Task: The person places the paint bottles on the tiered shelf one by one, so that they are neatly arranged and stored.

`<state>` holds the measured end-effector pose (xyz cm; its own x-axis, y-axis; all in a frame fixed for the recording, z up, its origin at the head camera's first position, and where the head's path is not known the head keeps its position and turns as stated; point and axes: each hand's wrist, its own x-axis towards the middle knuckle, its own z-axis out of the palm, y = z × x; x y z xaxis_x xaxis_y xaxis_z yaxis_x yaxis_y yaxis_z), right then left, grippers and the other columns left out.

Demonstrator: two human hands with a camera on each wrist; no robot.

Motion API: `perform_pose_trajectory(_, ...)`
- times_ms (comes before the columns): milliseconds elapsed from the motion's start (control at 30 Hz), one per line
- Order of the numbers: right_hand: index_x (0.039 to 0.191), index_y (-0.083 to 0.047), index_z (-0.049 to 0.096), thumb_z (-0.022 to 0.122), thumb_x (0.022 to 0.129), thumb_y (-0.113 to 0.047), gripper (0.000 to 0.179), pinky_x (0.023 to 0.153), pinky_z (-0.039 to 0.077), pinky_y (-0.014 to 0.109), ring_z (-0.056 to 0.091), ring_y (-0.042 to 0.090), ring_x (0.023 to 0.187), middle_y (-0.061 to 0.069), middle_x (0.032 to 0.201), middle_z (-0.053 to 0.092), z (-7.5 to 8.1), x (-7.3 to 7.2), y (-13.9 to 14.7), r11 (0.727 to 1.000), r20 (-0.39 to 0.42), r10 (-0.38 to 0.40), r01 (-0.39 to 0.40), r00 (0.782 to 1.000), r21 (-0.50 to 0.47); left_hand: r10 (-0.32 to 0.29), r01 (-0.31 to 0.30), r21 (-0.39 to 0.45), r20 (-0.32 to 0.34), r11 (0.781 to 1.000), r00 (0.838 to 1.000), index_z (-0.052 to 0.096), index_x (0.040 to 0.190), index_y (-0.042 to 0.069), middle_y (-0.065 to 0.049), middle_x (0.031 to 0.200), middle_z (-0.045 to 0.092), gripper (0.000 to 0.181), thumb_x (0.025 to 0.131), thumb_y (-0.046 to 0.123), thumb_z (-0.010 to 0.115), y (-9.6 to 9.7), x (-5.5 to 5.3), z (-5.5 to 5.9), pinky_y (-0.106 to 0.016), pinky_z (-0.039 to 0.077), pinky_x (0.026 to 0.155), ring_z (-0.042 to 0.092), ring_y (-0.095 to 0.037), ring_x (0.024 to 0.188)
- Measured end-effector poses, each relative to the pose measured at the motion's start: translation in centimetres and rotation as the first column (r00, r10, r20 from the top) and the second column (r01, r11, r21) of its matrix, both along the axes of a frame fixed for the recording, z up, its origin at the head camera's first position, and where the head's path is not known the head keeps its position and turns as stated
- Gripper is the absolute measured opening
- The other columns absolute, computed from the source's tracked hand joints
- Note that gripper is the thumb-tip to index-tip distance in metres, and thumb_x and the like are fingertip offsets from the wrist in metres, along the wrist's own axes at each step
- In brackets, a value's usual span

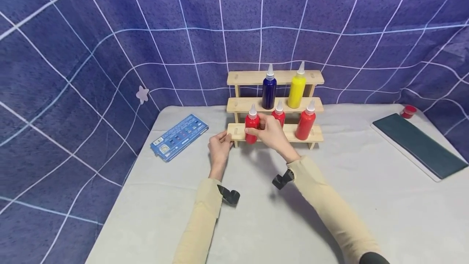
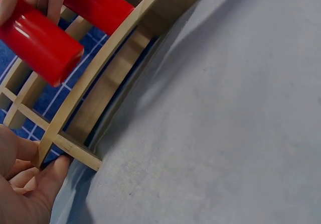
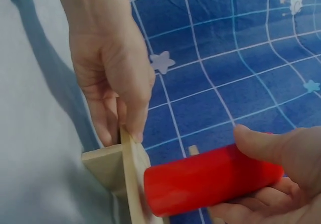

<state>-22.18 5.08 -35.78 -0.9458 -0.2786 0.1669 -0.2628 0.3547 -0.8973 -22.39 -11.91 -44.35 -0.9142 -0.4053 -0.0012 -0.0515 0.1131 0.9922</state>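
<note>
In the head view, my right hand grips a red squeeze bottle with a white pointed nozzle, over the left part of the lowest shelf. The right wrist view shows thumb and fingers around the red bottle, its base lifted off the shelf board. My left hand pinches the left end of the lowest shelf of a three-step wooden rack, as both wrist views show. Another red bottle stands at the right on that shelf, and a third is partly hidden behind my right hand.
A dark blue bottle and a yellow bottle stand on the middle shelf. Left of the rack lies a blue printed box. A dark green flat pad and a small red tub are on the right. A blue gridded curtain hangs behind.
</note>
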Motion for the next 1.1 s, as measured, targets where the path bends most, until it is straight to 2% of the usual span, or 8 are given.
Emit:
perform_pose_trajectory(267, 0.113, 0.0, 0.063, 0.074, 0.086, -0.009, 0.03, 0.066, 0.052, 0.02, 0.062, 0.017, 0.079, 0.015, 0.098, 0.072, -0.7, -0.9, -0.6, 0.998, -0.059, -0.057, 0.058, 0.997, 0.012, 0.002, -0.002, -0.004, -0.005, 1.0, 1.0, 0.064, 0.119, -0.008, -0.026, 0.109, 0.068, 0.029, 0.093, 0.004, 0.063, 0.3, 0.2, 0.0, -0.023, 0.062, 0.075, 0.07, -0.032, 0.098)
perform_pose_trajectory(600, 0.113, 0.0, 0.063, 0.074, 0.086, -0.007, 0.03, 0.07, 0.055, 0.023, 0.065, 0.019, 0.08, 0.016, 0.098, 0.073, -0.9, -1.5, -1.2, 0.998, -0.054, -0.06, 0.06, 0.997, 0.007, 0.004, -0.004, 0.006, -0.021, 1.0, 1.0, 0.065, 0.119, -0.008, -0.027, 0.108, 0.068, 0.029, 0.093, 0.004, 0.063, 0.1, 0.0, 0.1, -0.023, 0.062, 0.075, 0.07, -0.032, 0.098)
perform_pose_trajectory(867, 0.122, 0.003, 0.058, 0.072, 0.087, -0.006, 0.039, 0.088, 0.058, 0.039, 0.065, 0.027, 0.098, 0.019, 0.113, 0.069, -0.9, -1.3, -1.7, 0.997, -0.068, -0.078, 0.079, 0.995, 0.01, 0.004, -0.004, -0.03, -0.005, 1.0, 1.0, 0.066, 0.119, -0.006, -0.025, 0.109, 0.069, 0.028, 0.094, 0.007, 0.063, 0.2, 0.1, -0.1, -0.022, 0.062, 0.074, 0.071, -0.03, 0.097)
perform_pose_trajectory(1033, 0.132, 0.003, 0.05, 0.071, 0.088, -0.008, 0.05, 0.099, 0.054, 0.043, 0.062, 0.031, 0.111, 0.021, 0.122, 0.064, -1.1, -1.1, -1.9, 0.994, -0.062, -0.098, 0.101, 0.993, 0.034, 0.002, -0.002, -0.036, -0.003, 0.999, 1.0, 0.066, 0.119, -0.005, -0.023, 0.109, 0.069, 0.029, 0.093, 0.008, 0.064, 0.1, 0.0, 0.0, -0.022, 0.062, 0.075, 0.07, -0.029, 0.098)
perform_pose_trajectory(1100, 0.137, 0.003, 0.046, 0.071, 0.088, -0.01, 0.056, 0.1, 0.053, 0.044, 0.062, 0.031, 0.112, 0.022, 0.125, 0.063, -1.2, -1.2, -1.9, 0.993, -0.062, -0.104, 0.107, 0.993, 0.054, 0.001, -0.001, -0.029, -0.004, 1.0, 1.0, 0.066, 0.119, -0.005, -0.024, 0.109, 0.069, 0.029, 0.093, 0.007, 0.064, 0.1, 0.0, 0.0, -0.023, 0.062, 0.075, 0.07, -0.029, 0.098)
